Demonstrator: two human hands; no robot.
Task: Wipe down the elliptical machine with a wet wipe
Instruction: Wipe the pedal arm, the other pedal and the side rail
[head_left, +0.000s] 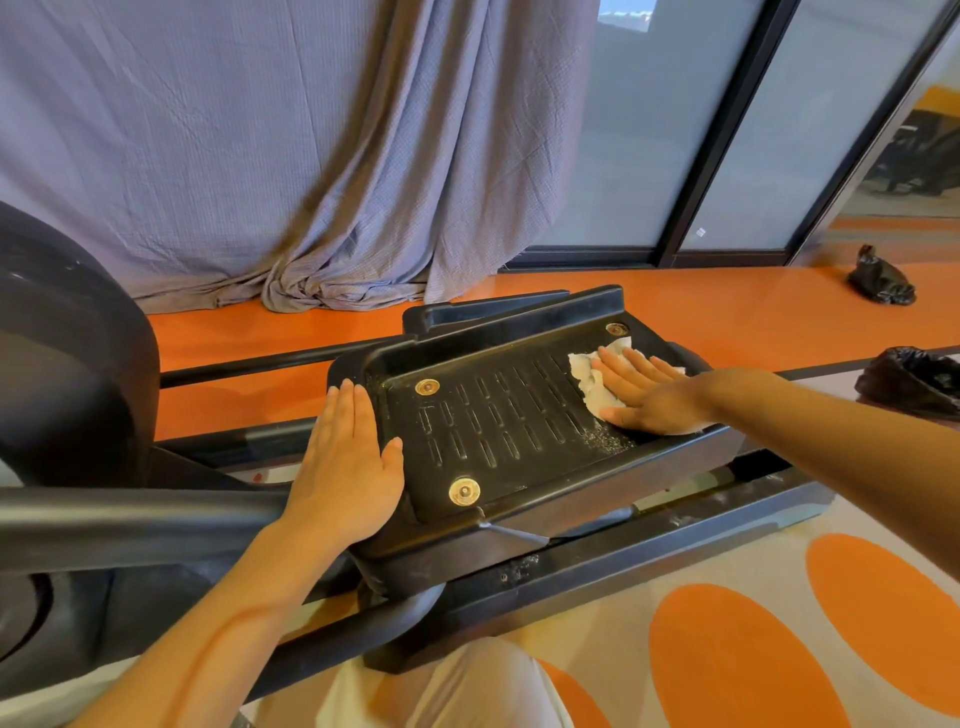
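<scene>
pressing one wet wipe (592, 382) on pedal (498, 415) | two hands flat | three bolts

Bright, even daylight — sharp, edges wide-angle bowed.

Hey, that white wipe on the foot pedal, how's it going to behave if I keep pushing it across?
The wipe looks crumpled and limp, so it will probably bunch rather than slide flat. The right hand presses it with straight fingers, which should help spread it. The pedal has slots, so the wipe may snag there.
</scene>
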